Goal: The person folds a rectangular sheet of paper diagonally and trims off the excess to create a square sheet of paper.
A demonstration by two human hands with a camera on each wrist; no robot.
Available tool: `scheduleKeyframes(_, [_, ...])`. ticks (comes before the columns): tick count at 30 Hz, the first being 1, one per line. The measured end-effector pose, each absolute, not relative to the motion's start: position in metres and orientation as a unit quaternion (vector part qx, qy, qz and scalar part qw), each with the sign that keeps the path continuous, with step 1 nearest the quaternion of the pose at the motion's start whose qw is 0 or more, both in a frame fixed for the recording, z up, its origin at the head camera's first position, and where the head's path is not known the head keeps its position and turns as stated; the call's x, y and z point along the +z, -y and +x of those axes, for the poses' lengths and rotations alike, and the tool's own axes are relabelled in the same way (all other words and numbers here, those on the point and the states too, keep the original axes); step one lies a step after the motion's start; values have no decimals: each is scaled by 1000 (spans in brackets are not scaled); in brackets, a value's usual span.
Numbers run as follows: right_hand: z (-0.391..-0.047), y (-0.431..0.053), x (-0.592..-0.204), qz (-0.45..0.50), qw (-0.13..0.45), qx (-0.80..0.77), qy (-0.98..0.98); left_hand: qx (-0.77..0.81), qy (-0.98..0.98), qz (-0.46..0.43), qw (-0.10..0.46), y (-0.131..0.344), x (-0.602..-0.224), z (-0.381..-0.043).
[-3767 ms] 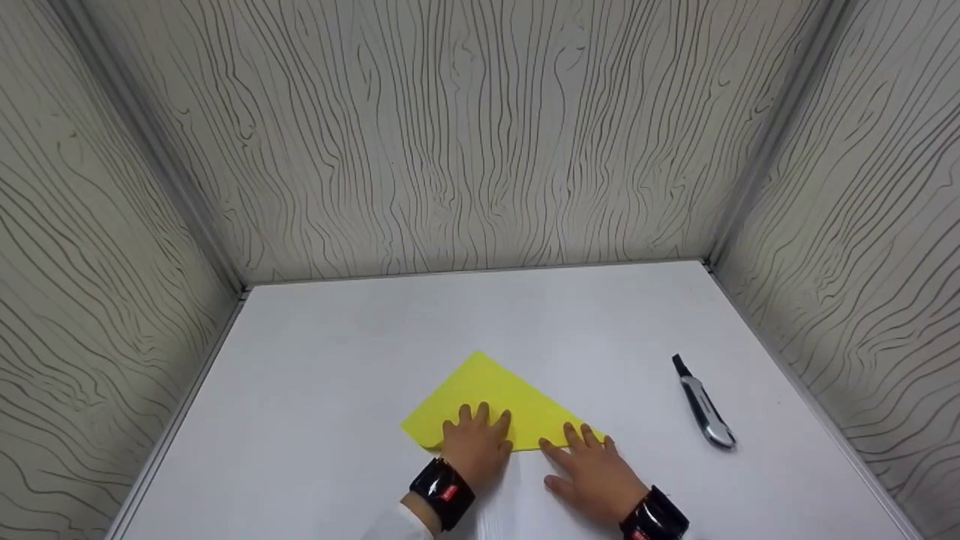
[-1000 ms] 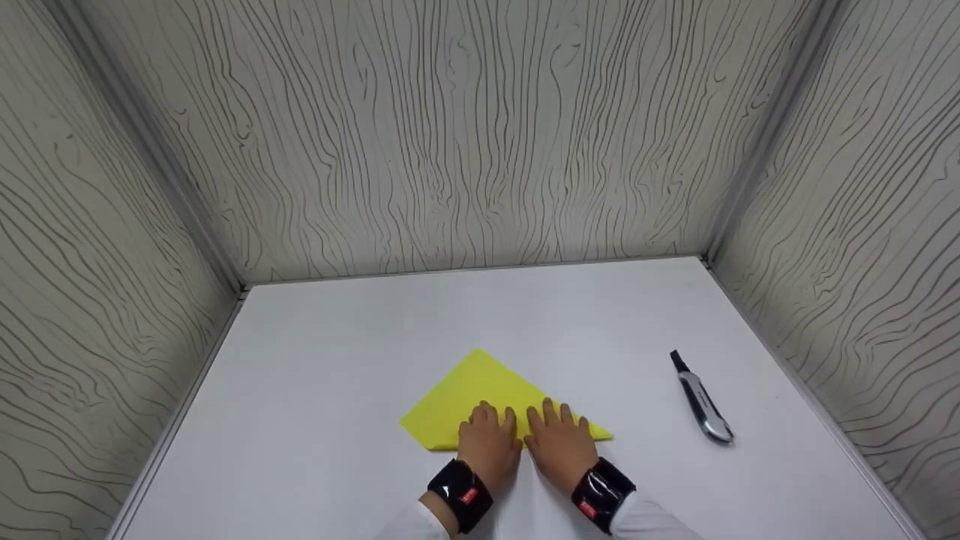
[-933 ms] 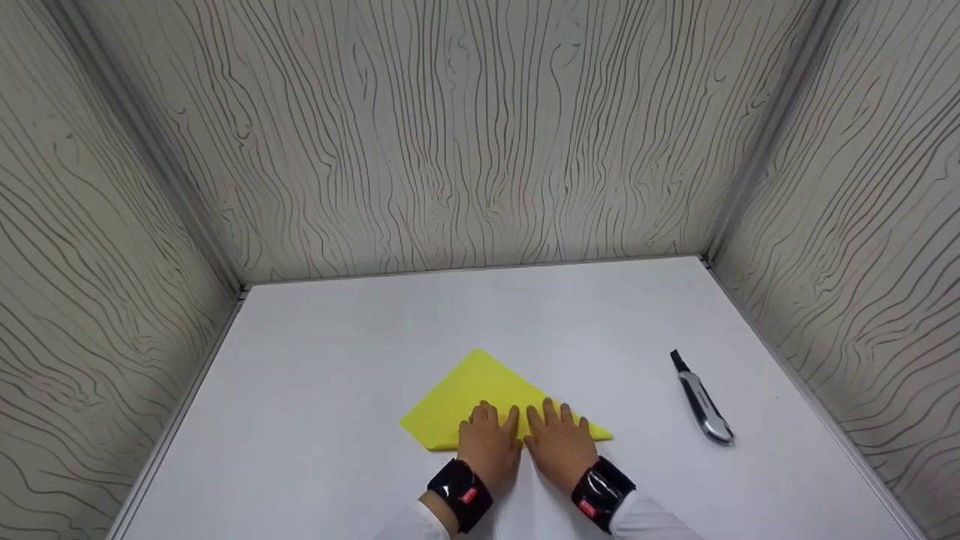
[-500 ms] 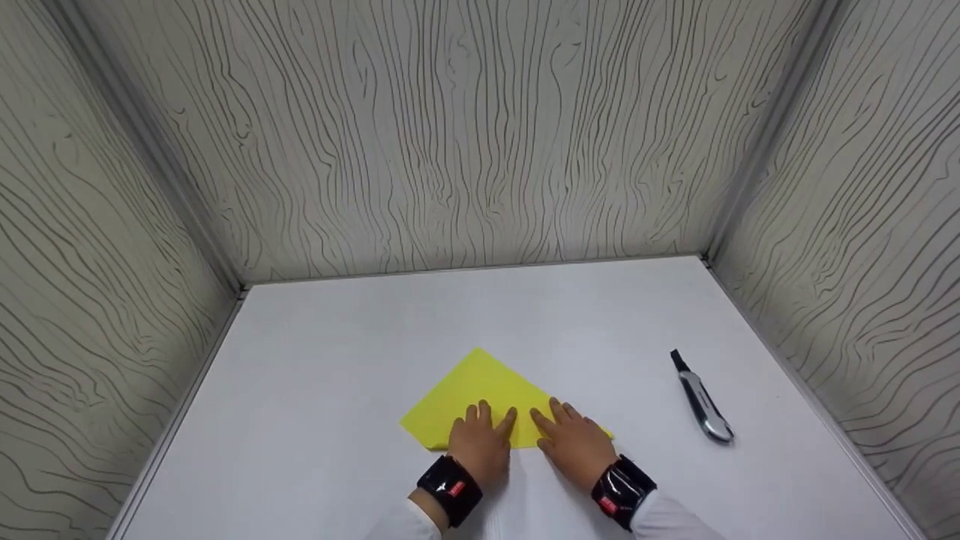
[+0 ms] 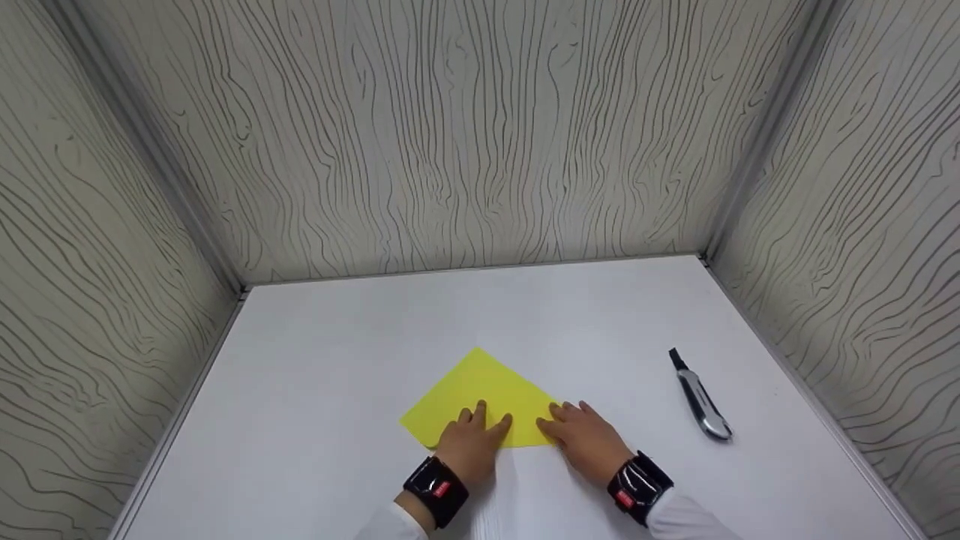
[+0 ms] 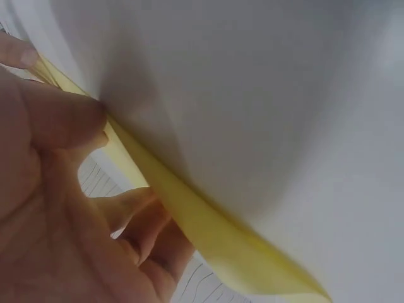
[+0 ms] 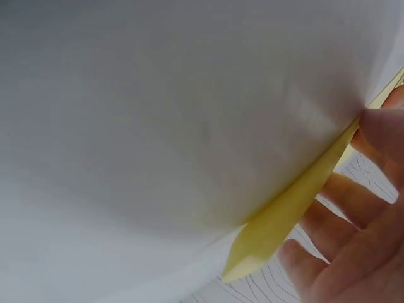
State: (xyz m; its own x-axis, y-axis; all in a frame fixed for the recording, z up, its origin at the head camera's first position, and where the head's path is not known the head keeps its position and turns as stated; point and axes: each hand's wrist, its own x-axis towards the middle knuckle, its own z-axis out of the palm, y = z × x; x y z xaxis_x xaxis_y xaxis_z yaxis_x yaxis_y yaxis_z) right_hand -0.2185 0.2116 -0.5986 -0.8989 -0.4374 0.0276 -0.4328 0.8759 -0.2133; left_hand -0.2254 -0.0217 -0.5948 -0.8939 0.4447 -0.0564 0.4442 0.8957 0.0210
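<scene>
A yellow sheet of paper (image 5: 476, 382), folded over into a triangle, lies on the white table with its fold towards the person. My left hand (image 5: 469, 446) rests on the near middle of the paper, fingers spread and thumb by the folded edge. On the right part of the sheet, my right hand (image 5: 592, 442) touches it with its fingertips and hides the right corner. Both wrist views look along the table at the yellow folded edge (image 6: 208, 233), which bulges up slightly near its ends, beside the left thumb (image 6: 66, 117) and the right fingers (image 7: 328, 230).
A utility knife (image 5: 703, 405) with a grey and black handle lies on the table (image 5: 337, 360) to the right, apart from the hands. Wood-patterned panels (image 5: 450, 150) stand at the back and on both sides of the table.
From close together a second ago, my hands have slid apart along the near edge, the left one leftward and the right one rightward. The paper and the knife stay put.
</scene>
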Motion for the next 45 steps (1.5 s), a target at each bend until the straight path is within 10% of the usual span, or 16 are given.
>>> scheduleKeyframes(12, [-203,-225,-594,-217,119,-105,-963,-6,-976,214,22,17,-593,-221])
scheduleKeyframes(28, [-199,-246,-600,-200,115,-127,-965,76,-945,297,117,53,-594,-212])
scheduleKeyframes(45, [-193,-261,-599,-235,90,-126,-960,69,-929,354,88,87,-592,-214])
